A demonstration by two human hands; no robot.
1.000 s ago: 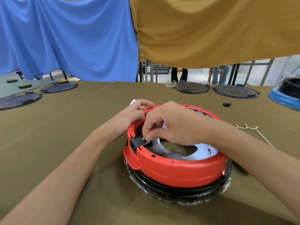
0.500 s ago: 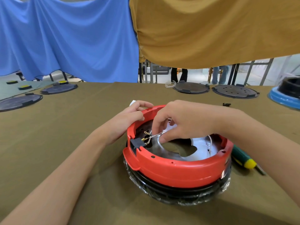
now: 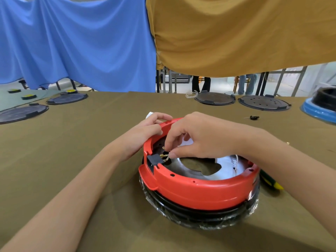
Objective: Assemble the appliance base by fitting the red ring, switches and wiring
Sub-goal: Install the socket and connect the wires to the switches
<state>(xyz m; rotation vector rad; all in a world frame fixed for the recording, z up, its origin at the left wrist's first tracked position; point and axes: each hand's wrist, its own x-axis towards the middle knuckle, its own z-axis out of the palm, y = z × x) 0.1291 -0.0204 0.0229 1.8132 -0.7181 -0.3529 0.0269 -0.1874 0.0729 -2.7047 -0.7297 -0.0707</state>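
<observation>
The red ring (image 3: 200,190) sits on a black base wrapped in clear film (image 3: 200,215) at the table's centre. Inside lies a silver metal plate (image 3: 198,170) with a central opening. A black switch block (image 3: 153,160) sits in the ring's left wall, with brass terminals (image 3: 163,157) sticking inward. My right hand (image 3: 198,139) reaches over the ring and pinches a thin wire with a brass terminal right at those terminals. My left hand (image 3: 145,131) grips the ring's far-left rim, fingers curled over it. A white wire (image 3: 235,162) lies on the plate at right.
A green and yellow screwdriver (image 3: 271,181) lies right of the ring. Black round lids (image 3: 215,98) (image 3: 264,102) stand at the back, others at the left (image 3: 23,112). A small black part (image 3: 254,117) lies behind. A blue base (image 3: 318,108) is far right.
My right hand has pulled the wire's terminal back toward the switch block after lifting away from it. The left hand has stayed on the rim. The ring has not moved.
</observation>
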